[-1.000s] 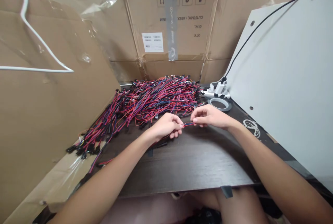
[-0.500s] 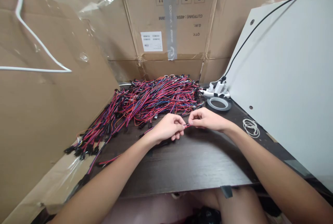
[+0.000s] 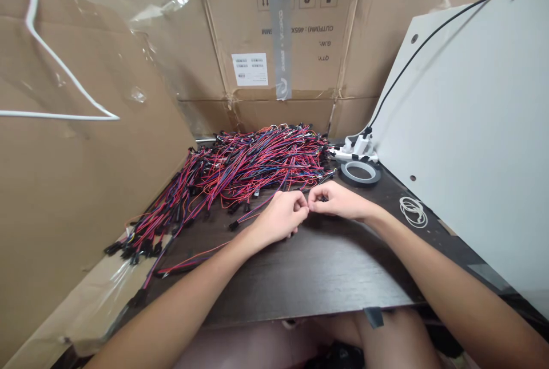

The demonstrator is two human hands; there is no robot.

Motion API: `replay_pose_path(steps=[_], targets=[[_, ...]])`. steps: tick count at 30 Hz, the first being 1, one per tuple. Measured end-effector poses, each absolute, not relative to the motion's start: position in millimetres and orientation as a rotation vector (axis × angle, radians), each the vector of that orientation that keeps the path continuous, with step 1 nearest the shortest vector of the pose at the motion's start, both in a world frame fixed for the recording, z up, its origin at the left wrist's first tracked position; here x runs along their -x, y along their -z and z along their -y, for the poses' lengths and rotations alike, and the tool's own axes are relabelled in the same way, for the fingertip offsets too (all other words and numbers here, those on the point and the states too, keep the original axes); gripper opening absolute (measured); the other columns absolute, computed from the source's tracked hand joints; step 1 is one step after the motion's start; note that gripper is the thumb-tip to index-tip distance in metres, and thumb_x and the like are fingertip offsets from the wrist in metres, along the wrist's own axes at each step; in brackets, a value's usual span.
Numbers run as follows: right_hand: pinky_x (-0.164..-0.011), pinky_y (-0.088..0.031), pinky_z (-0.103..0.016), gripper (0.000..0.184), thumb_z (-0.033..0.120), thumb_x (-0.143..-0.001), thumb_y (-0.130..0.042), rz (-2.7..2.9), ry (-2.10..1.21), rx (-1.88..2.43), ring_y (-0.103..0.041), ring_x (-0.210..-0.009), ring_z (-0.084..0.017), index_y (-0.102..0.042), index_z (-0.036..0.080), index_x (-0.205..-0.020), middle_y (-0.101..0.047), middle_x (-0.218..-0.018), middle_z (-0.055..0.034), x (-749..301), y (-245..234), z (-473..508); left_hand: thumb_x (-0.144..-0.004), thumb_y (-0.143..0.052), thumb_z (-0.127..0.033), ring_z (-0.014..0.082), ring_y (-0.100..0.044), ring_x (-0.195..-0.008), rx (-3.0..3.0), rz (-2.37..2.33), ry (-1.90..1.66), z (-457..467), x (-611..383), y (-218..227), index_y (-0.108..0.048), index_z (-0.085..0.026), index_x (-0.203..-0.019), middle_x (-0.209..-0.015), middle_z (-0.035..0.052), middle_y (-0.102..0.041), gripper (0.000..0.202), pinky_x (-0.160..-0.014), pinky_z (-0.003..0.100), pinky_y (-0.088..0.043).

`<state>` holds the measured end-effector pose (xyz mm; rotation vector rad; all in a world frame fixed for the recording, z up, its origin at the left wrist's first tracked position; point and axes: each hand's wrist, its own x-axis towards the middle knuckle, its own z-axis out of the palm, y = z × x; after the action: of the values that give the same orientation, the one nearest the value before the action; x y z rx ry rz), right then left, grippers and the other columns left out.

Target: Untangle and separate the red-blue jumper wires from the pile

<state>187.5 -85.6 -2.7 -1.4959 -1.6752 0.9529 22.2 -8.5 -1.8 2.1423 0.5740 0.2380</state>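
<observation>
Above the dark table my left hand (image 3: 286,213) and my right hand (image 3: 334,200) meet, fingertips almost touching. Both are closed in a pinch on thin wires, mostly hidden by the fingers at this moment. A small dark bit, too small to name, shows at the right fingers. Loose red and orange wires (image 3: 195,260) lie under and beside my left forearm. Behind the left wrist lies another wire lead with a black connector (image 3: 234,225). A large heap of red, blue and black wire leads (image 3: 266,163) with black connectors spreads just beyond both hands.
A roll of dark tape (image 3: 360,173) lies right of the heap, before a white power strip (image 3: 354,154) with plugs. A coiled white cord (image 3: 414,211) rests near the white panel (image 3: 480,129) at right. Cardboard (image 3: 240,26) walls the back and left.
The pinching fingers have come closer together, and the red wire that showed between them is now hidden. My left hand has turned slightly, with more loose wire showing beside its forearm.
</observation>
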Motion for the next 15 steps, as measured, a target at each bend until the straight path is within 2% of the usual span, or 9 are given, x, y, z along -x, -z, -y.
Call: replay_pose_path(steps=[10,15], targets=[[-0.065,-0.037,-0.022,0.010,0.019,-0.071,-0.057,1.777,-1.018,1.441,-0.048,-0.064,-0.010,-0.061,0.010,-0.070,-0.059,-0.068,-0.0006,-186.8,1.4,85.6,-0.067,-0.046,-0.018,0.0145,-0.057,-0.037,-2.189,-0.616,-0.113,10.3,-21.5,-0.3,-0.054,-0.014,-0.068,-0.046,-0.0007,-0.055,0.009,-0.032,0.017,-0.040],[-0.055,-0.033,-0.021,0.015,0.026,-0.073,-0.058,1.739,-1.083,1.429,-0.041,-0.055,-0.008,-0.061,0.011,-0.072,-0.054,-0.063,0.0012,-194.8,-2.5,88.5,-0.065,-0.046,-0.016,0.0148,-0.056,-0.036,-2.131,-0.626,-0.008,7.9,-18.7,-4.6,-0.053,-0.014,-0.065,-0.046,-0.0002,-0.056,0.007,-0.032,0.018,-0.040]])
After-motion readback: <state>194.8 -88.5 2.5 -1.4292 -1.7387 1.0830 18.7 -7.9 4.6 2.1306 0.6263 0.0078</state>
